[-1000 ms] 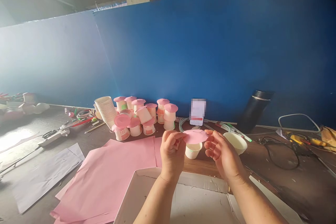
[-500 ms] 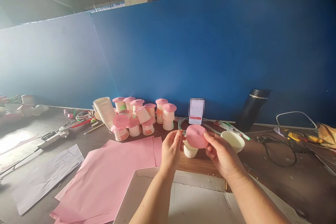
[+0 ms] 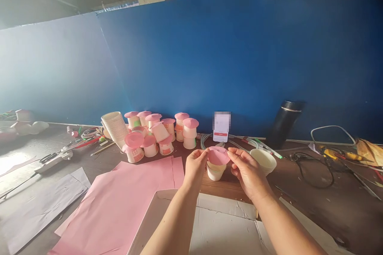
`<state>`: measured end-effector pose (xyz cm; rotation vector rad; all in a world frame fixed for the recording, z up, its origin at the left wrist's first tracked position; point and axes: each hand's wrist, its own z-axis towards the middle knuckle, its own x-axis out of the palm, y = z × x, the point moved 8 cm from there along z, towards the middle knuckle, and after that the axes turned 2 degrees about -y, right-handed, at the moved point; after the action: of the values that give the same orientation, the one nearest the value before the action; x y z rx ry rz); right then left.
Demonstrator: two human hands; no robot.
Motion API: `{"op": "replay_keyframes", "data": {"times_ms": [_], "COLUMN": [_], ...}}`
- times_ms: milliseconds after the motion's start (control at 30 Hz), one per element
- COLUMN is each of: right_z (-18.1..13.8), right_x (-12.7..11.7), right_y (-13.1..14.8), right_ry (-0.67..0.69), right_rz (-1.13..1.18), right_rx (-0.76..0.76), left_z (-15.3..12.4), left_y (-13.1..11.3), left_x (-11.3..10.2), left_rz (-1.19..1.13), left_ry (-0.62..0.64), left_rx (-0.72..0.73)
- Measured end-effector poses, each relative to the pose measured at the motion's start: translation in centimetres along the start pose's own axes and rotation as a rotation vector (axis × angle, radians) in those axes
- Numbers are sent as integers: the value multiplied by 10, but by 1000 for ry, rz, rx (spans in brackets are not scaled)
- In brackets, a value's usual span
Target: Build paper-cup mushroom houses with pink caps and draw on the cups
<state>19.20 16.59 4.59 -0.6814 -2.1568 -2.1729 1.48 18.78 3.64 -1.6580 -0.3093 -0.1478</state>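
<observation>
A small round pink paper piece (image 3: pixel 218 155) is pinched at its left edge by my left hand (image 3: pixel 196 167) and at its right edge by my right hand (image 3: pixel 245 169). It is held just above a small white paper cup (image 3: pixel 214 172) that stands upright on the wooden table (image 3: pixel 227 185). Both hands have their fingers closed on the paper. A second, wider white cup (image 3: pixel 262 161) lies tilted just to the right of my right hand.
Large pink paper sheets (image 3: pixel 131 195) lie at the left front, and an open white cardboard box (image 3: pixel 215 223) sits under my forearms. Behind stand several pink-topped cup houses (image 3: pixel 155 133), a stack of white cups (image 3: pixel 115 127), scissors (image 3: pixel 54 156), a black flask (image 3: pixel 283 124) and cables (image 3: pixel 317 167).
The pink paper piece has tipped from facing me to lying nearly flat and has dropped lower, close over the small cup. Both hands moved slightly down and left.
</observation>
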Motion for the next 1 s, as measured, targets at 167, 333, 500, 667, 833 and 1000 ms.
{"op": "replay_keyframes", "data": {"times_ms": [167,333,500,667,833,1000], "right_z": [6,8,6,3,4,6], "right_x": [-8,-12,-12,-13,-15,-16], "right_y": [-9,-18,-20,-20,-26,-34], "right_ry": [-7,9,5,-8,-2,6], "right_rz": [-187,-288,-332,-338,-302,-265], "right_rx": [-71,-76,-56,-40,-17,-2], "left_z": [4,5,1,-3,-5,-7], "left_y": [10,12,14,16,19,19], "left_x": [-5,-9,-9,-8,-9,-9], "left_rz": [97,161,136,111,84,60], "left_ry": [-51,-88,-84,-74,-79,-84], "left_rx": [15,16,-42,-81,-116,-136]}}
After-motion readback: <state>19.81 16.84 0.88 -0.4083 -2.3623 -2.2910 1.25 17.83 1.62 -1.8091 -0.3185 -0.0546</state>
